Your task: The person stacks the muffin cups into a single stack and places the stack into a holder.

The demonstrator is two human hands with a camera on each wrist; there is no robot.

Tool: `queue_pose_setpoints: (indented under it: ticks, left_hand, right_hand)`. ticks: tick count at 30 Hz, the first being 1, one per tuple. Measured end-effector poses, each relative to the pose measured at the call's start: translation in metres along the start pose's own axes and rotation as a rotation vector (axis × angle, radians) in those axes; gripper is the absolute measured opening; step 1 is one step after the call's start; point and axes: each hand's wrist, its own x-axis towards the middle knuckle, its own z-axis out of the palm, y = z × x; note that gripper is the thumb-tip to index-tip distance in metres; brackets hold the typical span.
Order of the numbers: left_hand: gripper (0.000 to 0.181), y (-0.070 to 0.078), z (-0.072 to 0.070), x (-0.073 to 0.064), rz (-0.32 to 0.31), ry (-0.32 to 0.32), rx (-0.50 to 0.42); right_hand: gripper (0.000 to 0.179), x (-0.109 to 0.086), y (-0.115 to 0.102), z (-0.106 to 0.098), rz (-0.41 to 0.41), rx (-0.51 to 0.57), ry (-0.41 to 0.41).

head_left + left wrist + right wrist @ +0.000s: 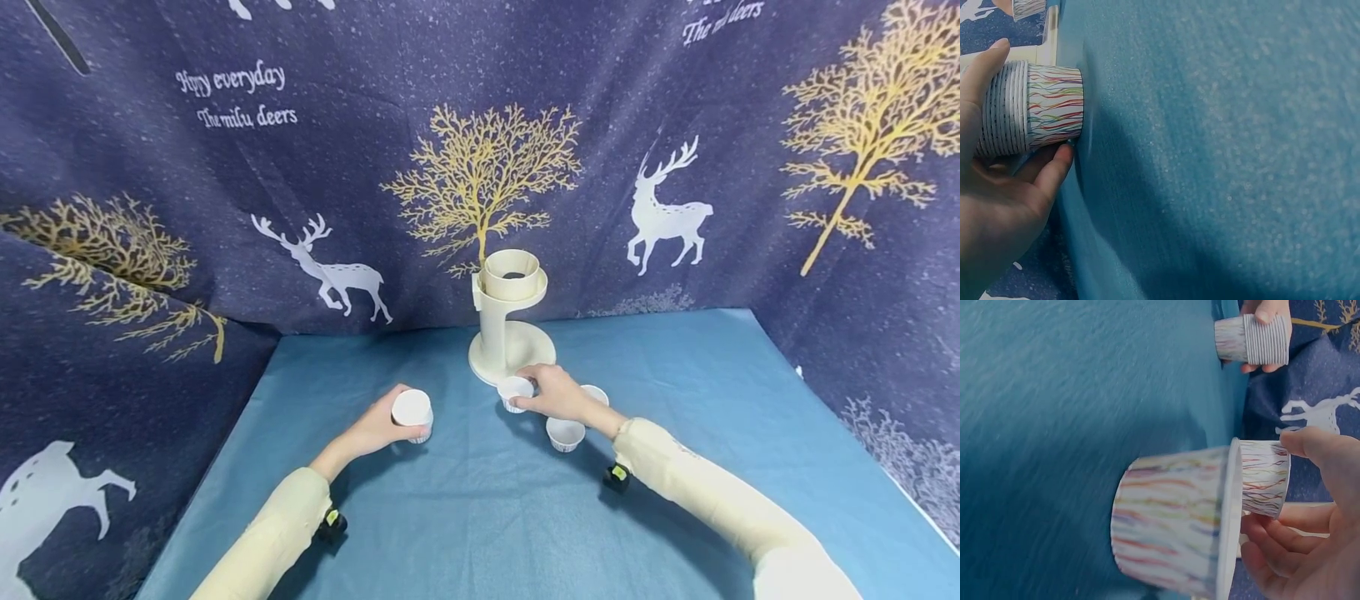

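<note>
My left hand (377,427) grips a stack of white paper baking cups (412,408), standing on the table at left. In the left wrist view, the stack's nested rims (1007,109) and the wavy coloured lines on its lowest cup (1055,103) show. My right hand (557,392) pinches a single paper cup (513,390) between thumb and fingers, just in front of the cream stand's round base (531,343). Two more cups sit by the right wrist: a nearer one (566,435) and one partly hidden behind the forearm (596,392). A large patterned cup (1169,522) fills the right wrist view's foreground.
The cream stand (492,329) rises at the table's back middle, its raised ring holding an open cream cylinder (512,282). Behind it hangs a dark blue cloth (330,167) printed with deer and trees. Blue cloth (480,517) covers the table.
</note>
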Motion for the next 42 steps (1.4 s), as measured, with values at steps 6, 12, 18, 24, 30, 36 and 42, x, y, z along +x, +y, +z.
queue_pose_setpoints:
  ticks: [6, 12, 18, 24, 30, 36, 42]
  left_hand:
    - [0.063, -0.001, 0.000, 0.000, -0.005, 0.005, 0.009]
    - [0.061, -0.002, 0.000, 0.001, 0.005, 0.003, 0.002]
    - [0.062, -0.005, 0.001, 0.001, 0.007, 0.013, 0.007]
    - [0.062, -0.006, 0.001, 0.001, 0.011, 0.010, 0.007]
    - [0.063, -0.005, 0.001, 0.001, -0.003, 0.014, 0.009]
    - [0.064, -0.004, 0.002, 0.001, -0.011, 0.011, 0.012]
    - [0.065, -0.003, 0.001, 0.001, -0.020, 0.014, 0.009]
  right_hand:
    - [0.020, 0.003, -0.008, 0.004, -0.019, 0.026, -0.028]
    - [0.023, 0.005, -0.010, 0.009, -0.017, -0.003, -0.033]
    - [0.019, 0.005, -0.014, 0.010, -0.025, -0.018, -0.039]
    - [0.021, 0.006, -0.016, 0.011, -0.024, -0.019, -0.041]
    - [0.020, 0.008, -0.017, 0.013, -0.055, -0.026, -0.032]
    - [0.024, 0.011, -0.023, 0.011, -0.063, -0.024, -0.044]
    - [0.023, 0.015, -0.027, 0.012, -0.082, -0.059, -0.035]
